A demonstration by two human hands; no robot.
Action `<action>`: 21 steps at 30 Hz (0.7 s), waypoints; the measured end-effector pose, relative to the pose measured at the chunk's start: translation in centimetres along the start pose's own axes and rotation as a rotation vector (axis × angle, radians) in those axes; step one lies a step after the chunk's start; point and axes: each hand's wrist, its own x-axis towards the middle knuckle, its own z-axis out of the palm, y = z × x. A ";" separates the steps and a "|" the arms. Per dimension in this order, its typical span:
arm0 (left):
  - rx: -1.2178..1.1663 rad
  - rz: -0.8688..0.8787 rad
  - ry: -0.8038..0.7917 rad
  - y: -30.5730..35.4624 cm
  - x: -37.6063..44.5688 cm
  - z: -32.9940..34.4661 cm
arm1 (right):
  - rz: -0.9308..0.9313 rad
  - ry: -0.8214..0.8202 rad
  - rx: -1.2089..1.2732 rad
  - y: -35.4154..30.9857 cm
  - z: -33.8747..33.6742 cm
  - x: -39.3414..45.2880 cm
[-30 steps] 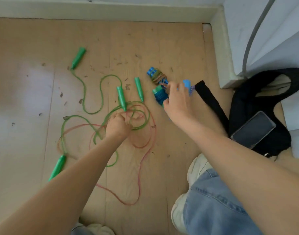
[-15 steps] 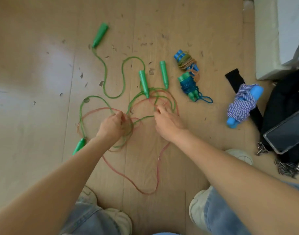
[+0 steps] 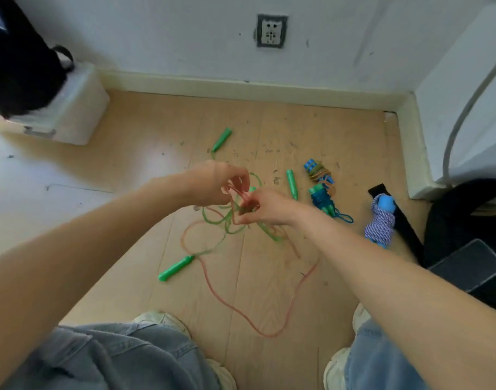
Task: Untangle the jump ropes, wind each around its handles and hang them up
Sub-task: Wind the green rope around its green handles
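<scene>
Both grips pinch the red rope (image 3: 242, 197), left hand (image 3: 213, 181) and right hand (image 3: 265, 211) lifting its knot clear of the green rope (image 3: 227, 220) below to tease them apart.

A single camera rides on the person's head, looking steeply down and forward at the light wooden plank floor (image 3: 269, 277), close over both forearms, reaching the white wall (image 3: 156, 38) ahead.

Tangled green and red jump ropes (image 3: 235, 223) lie mid-frame on the wooden floor (image 3: 145, 153). Right of them sit three wound rope bundles (image 3: 322, 198). A white plastic box (image 3: 75, 108) stands at upper left, a black bag (image 3: 466, 220) at far right.
</scene>
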 end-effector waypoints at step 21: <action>-0.679 0.176 0.397 5.6 -9.0 -6.3 | -0.383 0.344 0.085 -10.5 -10.8 -14.7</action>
